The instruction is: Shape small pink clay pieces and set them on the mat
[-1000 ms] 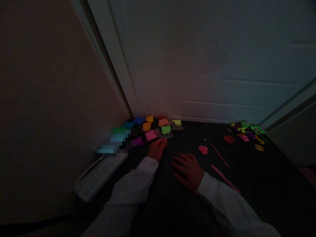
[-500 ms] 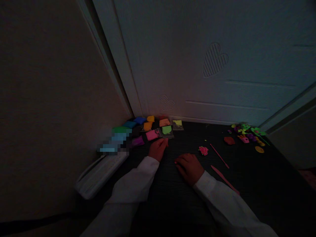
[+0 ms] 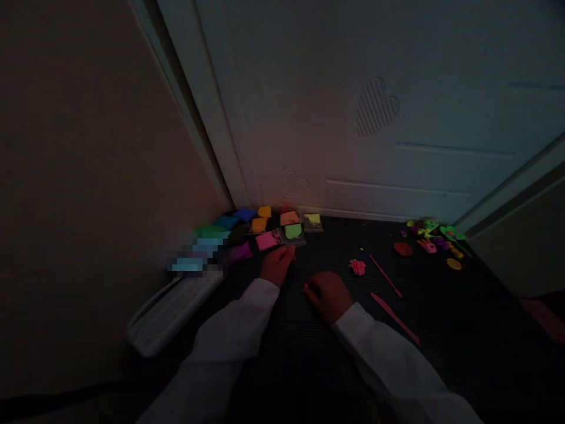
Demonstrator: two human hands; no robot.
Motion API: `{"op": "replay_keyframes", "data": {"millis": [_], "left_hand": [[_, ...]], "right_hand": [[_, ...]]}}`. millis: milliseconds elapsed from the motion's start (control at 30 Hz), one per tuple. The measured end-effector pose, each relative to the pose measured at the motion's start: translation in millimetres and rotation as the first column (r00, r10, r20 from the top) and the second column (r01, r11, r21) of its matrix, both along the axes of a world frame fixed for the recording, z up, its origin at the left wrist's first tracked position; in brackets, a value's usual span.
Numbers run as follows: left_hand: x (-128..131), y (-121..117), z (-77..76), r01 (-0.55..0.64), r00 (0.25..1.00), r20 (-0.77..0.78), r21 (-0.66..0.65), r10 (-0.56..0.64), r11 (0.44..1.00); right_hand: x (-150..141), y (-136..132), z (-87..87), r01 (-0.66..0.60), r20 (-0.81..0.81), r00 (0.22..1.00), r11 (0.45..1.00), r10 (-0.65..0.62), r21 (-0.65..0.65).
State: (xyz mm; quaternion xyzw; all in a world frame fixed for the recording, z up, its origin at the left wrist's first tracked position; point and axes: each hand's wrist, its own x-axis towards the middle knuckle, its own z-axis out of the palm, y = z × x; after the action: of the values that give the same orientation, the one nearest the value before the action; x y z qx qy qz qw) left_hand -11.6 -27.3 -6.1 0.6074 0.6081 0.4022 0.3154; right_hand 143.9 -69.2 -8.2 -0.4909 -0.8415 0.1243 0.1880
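My left hand (image 3: 276, 267) is closed just in front of a pink clay packet (image 3: 267, 239) and a green clay packet (image 3: 293, 232). Its fingertips are pressed together, and I cannot make out what is in them. To its right, my right hand (image 3: 330, 296) rests low over the dark table with thumb and finger pinched. A tiny pink bit of clay (image 3: 306, 287) shows at those fingertips. Right of that hand lie a bumpy pink clay cluster (image 3: 357, 267), a thin pink stick tool (image 3: 385, 275) and a pink modelling knife (image 3: 395, 318).
More clay packets, such as a yellow one (image 3: 313, 221) and a purple one (image 3: 241, 252), line the back left. A white case (image 3: 174, 312) lies beside the wall. At the right are a red clay piece (image 3: 402, 249) and several colourful clay shapes (image 3: 427, 245). A white panel (image 3: 309, 118) closes off the back.
The view has shifted slightly, so everything sits a little further left. My right hand has turned and curled more, and its pinched fingertips have come a little nearer to my left hand.
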Motion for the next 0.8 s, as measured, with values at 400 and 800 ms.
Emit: {"op": "replay_keyframes", "data": {"millis": [400, 800], "left_hand": [[1, -3, 3.8, -0.028, 0.999, 0.023, 0.003, 0.028, 1.000], [0, -3, 7.8, -0.008, 0.999, 0.049, 0.003, 0.008, 1.000]], "right_hand": [[9, -21, 17.8, -0.048, 0.120, 0.992, 0.994, 0.035, 0.102], [5, -22, 15.6, -0.093, 0.255, 0.964, 0.993, 0.070, 0.078]]}}
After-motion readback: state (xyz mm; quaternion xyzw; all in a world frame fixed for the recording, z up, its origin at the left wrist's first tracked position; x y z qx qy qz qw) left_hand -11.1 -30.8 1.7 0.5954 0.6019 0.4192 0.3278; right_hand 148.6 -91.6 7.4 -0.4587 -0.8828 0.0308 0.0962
